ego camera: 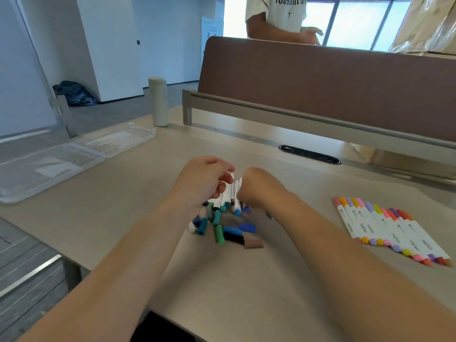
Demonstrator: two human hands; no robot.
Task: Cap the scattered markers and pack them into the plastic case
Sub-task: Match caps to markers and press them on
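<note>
Closely, left hand fingers curled round white markers, right hand fingers gripping them too

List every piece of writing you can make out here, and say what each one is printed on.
"vosautlo", gothic letters cut off by the frame's top edge, so the reading is uncertain: on the white T-shirt of the person behind the divider.
Print on the white barrels of the row of capped markers: too blurred to read.
Wall poster: too small to read.
Plastic case: no legible text.
</note>
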